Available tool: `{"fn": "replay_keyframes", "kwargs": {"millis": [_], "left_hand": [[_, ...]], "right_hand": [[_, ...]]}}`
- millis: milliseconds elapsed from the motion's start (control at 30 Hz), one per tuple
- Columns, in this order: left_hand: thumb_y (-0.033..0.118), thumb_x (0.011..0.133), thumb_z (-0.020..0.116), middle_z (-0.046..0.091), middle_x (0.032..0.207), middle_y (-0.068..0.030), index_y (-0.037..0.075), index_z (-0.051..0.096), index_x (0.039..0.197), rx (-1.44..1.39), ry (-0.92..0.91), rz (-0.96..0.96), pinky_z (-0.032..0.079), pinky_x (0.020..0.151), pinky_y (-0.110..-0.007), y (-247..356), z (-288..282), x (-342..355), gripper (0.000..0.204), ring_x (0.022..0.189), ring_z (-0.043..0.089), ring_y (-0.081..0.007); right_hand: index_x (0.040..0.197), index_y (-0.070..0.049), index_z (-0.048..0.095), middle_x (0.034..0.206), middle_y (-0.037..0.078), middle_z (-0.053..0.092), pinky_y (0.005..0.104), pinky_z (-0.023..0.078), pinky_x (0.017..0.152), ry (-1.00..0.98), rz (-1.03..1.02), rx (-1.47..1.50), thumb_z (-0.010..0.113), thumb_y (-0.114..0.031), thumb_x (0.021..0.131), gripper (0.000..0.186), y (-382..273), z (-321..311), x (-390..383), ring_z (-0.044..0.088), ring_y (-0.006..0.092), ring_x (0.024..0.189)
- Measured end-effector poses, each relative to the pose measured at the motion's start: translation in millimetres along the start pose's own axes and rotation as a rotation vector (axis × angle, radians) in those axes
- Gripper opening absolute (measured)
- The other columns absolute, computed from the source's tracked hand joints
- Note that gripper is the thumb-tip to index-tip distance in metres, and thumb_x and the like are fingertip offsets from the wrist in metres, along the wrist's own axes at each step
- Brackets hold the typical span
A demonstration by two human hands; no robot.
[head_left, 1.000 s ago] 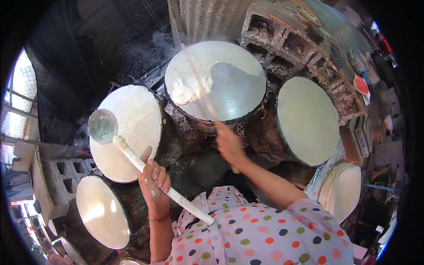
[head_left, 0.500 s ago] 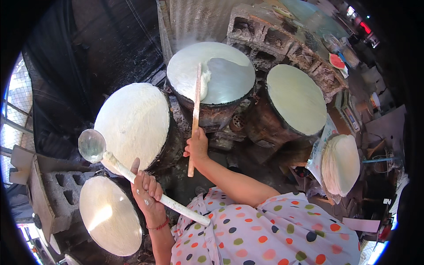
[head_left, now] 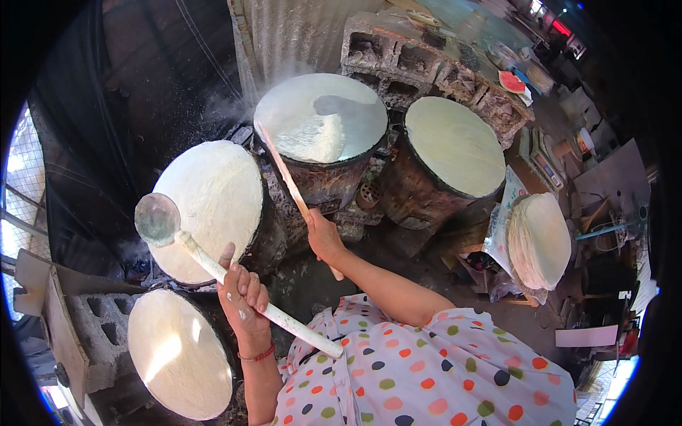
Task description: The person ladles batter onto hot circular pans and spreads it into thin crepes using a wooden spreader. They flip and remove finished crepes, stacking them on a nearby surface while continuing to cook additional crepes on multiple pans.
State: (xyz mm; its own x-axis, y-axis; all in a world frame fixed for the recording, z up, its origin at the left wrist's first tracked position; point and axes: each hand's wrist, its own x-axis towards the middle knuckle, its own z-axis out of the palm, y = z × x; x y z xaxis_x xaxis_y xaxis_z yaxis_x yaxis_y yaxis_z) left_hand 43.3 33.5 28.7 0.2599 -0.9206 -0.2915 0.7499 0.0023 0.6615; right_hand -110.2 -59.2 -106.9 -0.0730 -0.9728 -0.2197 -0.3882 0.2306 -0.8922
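Observation:
My left hand is wrapped round the thick white handle of a ladle, whose round bowl hangs by the left pan's edge. In my right hand is a flat wooden stick, its far tip over the near left edge of the far drum-shaped pan. Whitish batter lies bunched near the middle of that pan, with a smooth grey patch behind it. Steam rises at its back left. White layers cover the left pan and the near-left pan.
Another drum-shaped pan with a pale surface stands to the right. Beyond it run stacked concrete blocks. A pile of thin round white sheets rests on the right. Dark sheeting hangs at the back left.
The stick's tip has swung left from the far pan's middle to its edge. The white batter there has shifted, and the grey patch looks smaller. My left hand still holds the ladle.

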Motion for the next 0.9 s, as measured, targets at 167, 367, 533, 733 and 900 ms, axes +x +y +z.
{"fn": "replay_keyframes", "kwargs": {"millis": [167,367,533,733,900], "left_hand": [[0.007,0.096,0.044,0.032,0.061,0.0037,-0.003,0.038,0.134,-0.001,0.01,0.012,0.031,0.029,-0.017,-5,11,0,0.04,0.041,0.029,-0.0028],[0.006,0.096,0.044,0.032,0.061,0.0032,-0.004,0.037,0.134,-0.036,-0.045,-0.035,0.031,0.029,-0.017,-26,29,6,0.04,0.041,0.029,-0.0032],[0.008,0.095,0.044,0.031,0.06,0.004,-0.001,0.04,0.131,0.034,-0.055,-0.065,0.03,0.029,-0.017,-40,45,13,0.037,0.04,0.029,-0.0031],[0.01,0.096,0.044,0.031,0.06,0.0047,0.0,0.043,0.129,0.059,-0.02,-0.066,0.029,0.03,-0.018,-49,55,20,0.035,0.04,0.029,-0.003],[0.01,0.096,0.044,0.031,0.06,0.0048,0.0,0.042,0.13,0.052,-0.041,-0.089,0.029,0.029,-0.018,-63,70,27,0.036,0.04,0.029,-0.0031]], "right_hand": [[0.108,-0.012,0.048,0.057,0.006,0.046,0.033,0.04,0.031,-0.029,0.3,0.174,0.037,-0.025,0.1,0.019,23,-65,-2,0.041,0.0172,0.034],[0.103,-0.007,0.049,0.057,0.005,0.047,0.0321,0.04,0.03,0.021,0.378,0.592,0.037,-0.024,0.101,0.021,33,-130,27,0.043,0.0157,0.034],[0.099,-0.007,0.047,0.068,0.019,0.059,0.0509,0.047,0.048,0.018,0.0,-0.126,0.041,-0.021,0.098,0.015,29,-120,9,0.058,0.0372,0.054],[0.099,-0.008,0.048,0.077,0.027,0.061,0.0586,0.045,0.064,0.074,0.017,-0.281,0.041,-0.022,0.097,0.016,54,-179,21,0.059,0.0487,0.074],[0.101,-0.009,0.049,0.076,0.027,0.06,0.0589,0.045,0.064,0.029,0.171,-0.091,0.04,-0.024,0.097,0.018,36,-195,54,0.058,0.05,0.073]]}}
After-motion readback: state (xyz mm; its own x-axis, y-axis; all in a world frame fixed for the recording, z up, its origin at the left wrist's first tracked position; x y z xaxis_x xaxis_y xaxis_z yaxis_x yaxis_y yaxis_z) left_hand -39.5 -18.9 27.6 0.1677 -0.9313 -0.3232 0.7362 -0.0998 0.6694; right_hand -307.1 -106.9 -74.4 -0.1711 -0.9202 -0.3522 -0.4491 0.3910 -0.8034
